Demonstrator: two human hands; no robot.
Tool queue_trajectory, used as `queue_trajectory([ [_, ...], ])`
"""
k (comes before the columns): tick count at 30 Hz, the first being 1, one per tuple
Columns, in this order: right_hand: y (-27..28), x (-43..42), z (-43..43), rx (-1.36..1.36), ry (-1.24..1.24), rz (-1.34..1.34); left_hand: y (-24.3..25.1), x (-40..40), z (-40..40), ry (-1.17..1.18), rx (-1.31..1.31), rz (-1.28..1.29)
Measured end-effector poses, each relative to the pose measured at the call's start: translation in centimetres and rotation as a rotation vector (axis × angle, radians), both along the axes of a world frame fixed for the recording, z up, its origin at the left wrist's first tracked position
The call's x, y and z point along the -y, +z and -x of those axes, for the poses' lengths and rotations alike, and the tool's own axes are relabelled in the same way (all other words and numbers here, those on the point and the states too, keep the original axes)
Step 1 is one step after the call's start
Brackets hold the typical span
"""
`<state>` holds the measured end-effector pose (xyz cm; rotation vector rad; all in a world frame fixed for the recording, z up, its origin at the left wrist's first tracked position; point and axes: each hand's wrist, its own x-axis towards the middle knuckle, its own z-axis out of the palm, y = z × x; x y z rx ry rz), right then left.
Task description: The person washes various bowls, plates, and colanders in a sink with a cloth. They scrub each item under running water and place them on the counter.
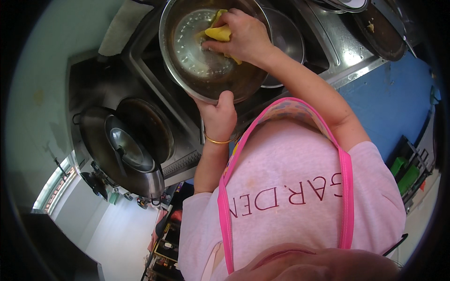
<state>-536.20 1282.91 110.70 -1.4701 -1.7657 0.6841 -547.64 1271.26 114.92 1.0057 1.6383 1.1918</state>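
Note:
A large stainless steel bowl (242,79) is tilted over the sink, its inside facing me and wet, with whitish marks on its bottom. My left hand (219,117), a gold bangle at its wrist, grips the bowl's near rim with the thumb on top; its other fingers are mostly hidden beneath. Inside the bowl, my right hand (246,37) holds a yellow cloth (218,33) bunched between thumb and fingers, close to the inner surface. Behind the bowl, to the right, a second metal bowl (286,45) shows partly in the sink basin (318,59).
To the left stand a large two-handled wok (91,123) with a glass-centred lid (135,140) in it and a dark round pan (151,121). A pale cloth (123,28) hangs at upper left. On the steel drainboard (351,45), upper right, lies a dark oval pan or board (383,38).

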Motion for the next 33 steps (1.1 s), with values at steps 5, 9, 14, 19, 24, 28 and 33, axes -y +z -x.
queue_trajectory([
  [5, 0.0, -0.4, -0.9, -0.008, -0.038, 0.054, -0.3, 0.5, -0.7, 0.016, 0.036, -0.026],
  [9, 0.5, -0.1, -0.5, -0.019, 0.033, 0.032, 0.3, 0.5, -0.7, -0.009, -0.004, -0.031],
  [14, 0.4, -0.2, -0.5, -0.014, -0.011, 0.114, 0.2, 0.8, -0.9, 0.032, 0.025, -0.012],
  [19, -0.1, -0.3, -0.3, -0.066, -0.074, 0.073, 0.5, 0.5, -0.9, 0.011, 0.026, -0.014],
  [24, 0.6, 0.2, -0.1, -0.061, 0.028, 0.018, 0.6, 0.6, -1.2, 0.019, -0.007, -0.065],
  [28, 0.4, -0.7, -0.6, -0.081, -0.043, 0.16, 0.6, 0.4, -0.8, -0.018, 0.025, -0.039],
  [33, 0.7, -0.3, -0.3, -0.056, 0.024, 0.151, 0.5, 0.5, -0.9, -0.009, -0.007, -0.056],
])
